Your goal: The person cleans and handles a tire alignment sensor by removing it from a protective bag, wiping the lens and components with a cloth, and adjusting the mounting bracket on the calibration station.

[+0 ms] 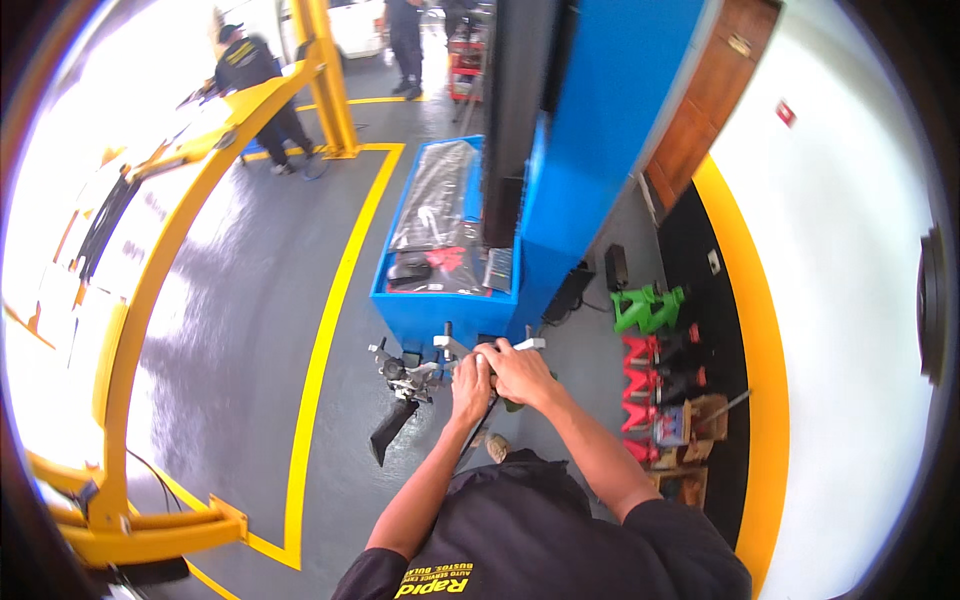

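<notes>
In front of the blue cabinet, my left hand (470,388) and my right hand (517,373) are close together. Their fingers curl over a metal clamp with silver jaws (449,345) that stick out on both sides of the hands. The hands cover most of its middle. Just left of it hangs a similar clamp (398,370) with dark knobs, and a flat black panel (391,432) slants down from it. Beyond the hands is the blue cabinet's tray top (445,315), holding a black mouse (410,268), a keyboard under plastic (435,200) and a small dark keypad device (499,268).
A tall blue column (590,150) rises behind the cabinet. Along the right wall stand green stands (648,308), red stands (640,385) and boxes (705,418). Yellow lift arms (165,260) curve along the left. A person (250,70) bends near a yellow post (325,90); another stands farther back.
</notes>
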`<state>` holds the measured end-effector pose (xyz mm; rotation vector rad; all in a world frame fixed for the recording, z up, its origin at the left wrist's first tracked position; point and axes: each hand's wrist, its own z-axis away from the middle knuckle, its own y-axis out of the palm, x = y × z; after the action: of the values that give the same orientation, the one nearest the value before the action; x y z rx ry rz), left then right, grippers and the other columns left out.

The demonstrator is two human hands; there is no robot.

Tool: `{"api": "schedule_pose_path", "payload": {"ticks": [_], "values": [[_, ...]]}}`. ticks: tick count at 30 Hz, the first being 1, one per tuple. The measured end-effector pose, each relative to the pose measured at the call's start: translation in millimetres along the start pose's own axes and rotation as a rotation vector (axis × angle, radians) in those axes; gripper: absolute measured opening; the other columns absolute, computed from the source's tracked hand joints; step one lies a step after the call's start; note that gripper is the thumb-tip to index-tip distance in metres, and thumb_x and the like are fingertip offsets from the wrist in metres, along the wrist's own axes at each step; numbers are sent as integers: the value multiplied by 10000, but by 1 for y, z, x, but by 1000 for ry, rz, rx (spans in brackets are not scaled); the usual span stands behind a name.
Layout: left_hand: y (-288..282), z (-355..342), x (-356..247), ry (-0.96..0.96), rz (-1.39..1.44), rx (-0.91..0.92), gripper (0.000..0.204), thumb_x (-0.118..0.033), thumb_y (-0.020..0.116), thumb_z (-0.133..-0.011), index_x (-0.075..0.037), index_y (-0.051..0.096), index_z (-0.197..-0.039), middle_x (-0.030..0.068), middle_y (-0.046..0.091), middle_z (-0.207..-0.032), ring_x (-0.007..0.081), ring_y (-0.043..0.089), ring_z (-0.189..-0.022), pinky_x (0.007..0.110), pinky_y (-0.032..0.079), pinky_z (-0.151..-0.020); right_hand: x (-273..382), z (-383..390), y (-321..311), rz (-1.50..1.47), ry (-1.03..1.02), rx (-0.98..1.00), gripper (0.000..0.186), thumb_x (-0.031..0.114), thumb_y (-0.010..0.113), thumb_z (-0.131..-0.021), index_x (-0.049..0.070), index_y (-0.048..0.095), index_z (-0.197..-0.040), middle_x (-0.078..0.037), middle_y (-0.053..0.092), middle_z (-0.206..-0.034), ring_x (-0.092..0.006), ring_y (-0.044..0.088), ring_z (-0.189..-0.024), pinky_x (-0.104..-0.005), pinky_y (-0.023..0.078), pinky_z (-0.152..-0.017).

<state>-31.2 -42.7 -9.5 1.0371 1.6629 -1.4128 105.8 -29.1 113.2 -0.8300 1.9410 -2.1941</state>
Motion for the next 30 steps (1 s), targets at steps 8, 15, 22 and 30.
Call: {"api": "schedule_pose_path", "payload": {"ticks": [8, 15, 22, 30], "values": [[-15, -10, -23, -270, 414, 40, 484, -435, 453, -1114, -11, 601, -1296, 220, 689, -1160, 391, 651, -1105, 473, 481, -962, 22, 1, 32, -28, 416, -104, 574, 441, 616, -1009, 11, 526, -1379, -315, 718, -1002, -487, 732, -889, -576, 588, -790], [16, -3, -48, -37, 102, -265, 387, -328, 381, -1130, -21, 589, -1240, 220, 644, -1212, 418, 619, -1065, 532, 437, -974, -21, 2, -11, -231, 129, -37, 438, 400, 595, -1032, 150, 662, -1385, -215, 753, -1141, -423, 706, -1092, -528, 548, -939], [19, -30, -31, -157, 128, -149, 433, -330, 367, -1128, -31, 667, -1034, 241, 699, -945, 485, 643, -959, 556, 478, -844, 0, 4, 29, -30, 376, -143, 374, 392, 518, -1070, 75, 625, -1237, -248, 750, -893, -456, 737, -842, -574, 576, -746], [12, -66, 1, -285, 152, 193, 536, -426, 388, -1098, -9, 715, -1019, 251, 722, -976, 424, 689, -1028, 500, 496, -920, -5, 4, -1, -64, 286, 9, 410, 394, 587, -1029, 73, 633, -1278, -272, 747, -993, -460, 723, -953, -580, 555, -834]]}}
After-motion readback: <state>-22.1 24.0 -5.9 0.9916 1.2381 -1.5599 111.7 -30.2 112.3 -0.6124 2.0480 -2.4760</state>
